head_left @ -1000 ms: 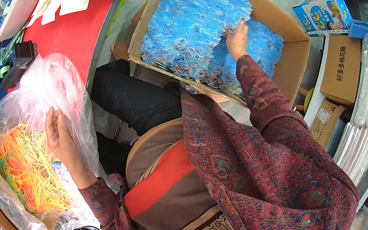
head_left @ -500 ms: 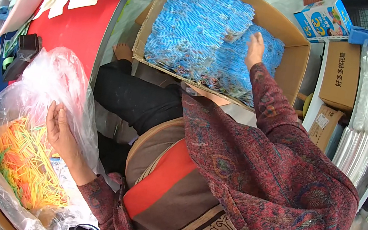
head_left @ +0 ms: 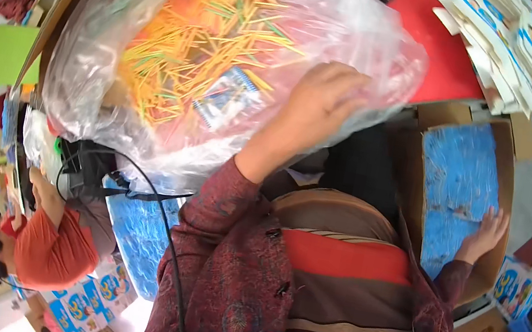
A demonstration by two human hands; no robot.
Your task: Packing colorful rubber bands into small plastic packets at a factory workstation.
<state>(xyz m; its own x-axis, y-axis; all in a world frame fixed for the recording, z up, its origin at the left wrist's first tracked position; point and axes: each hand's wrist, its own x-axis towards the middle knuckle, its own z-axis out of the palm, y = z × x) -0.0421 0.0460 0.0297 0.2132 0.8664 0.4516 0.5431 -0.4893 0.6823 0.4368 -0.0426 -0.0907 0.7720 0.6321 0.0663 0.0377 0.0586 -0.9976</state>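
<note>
My left hand is over the near side of a big clear plastic bag, fingers bent and thumb apart, with nothing seen in it. Inside the bag is a loose heap of thin yellow, orange and green sticks. A small blue-and-white printed packet lies on the sticks. At the right, my right hand rests with fingers spread on blue striped packets, which fill an open cardboard box in tight rows.
Flat printed cartons are stacked on a red tabletop. A black cable hangs past my left arm. On the left, a person in an orange shirt sits near a container of blue packets. Behind my right hand stands a printed carton.
My view has swung left, toward the bag of sticks. The small packet on the sticks now shows plainly. My right hand stays at the box of blue packets, fingers now spread.
</note>
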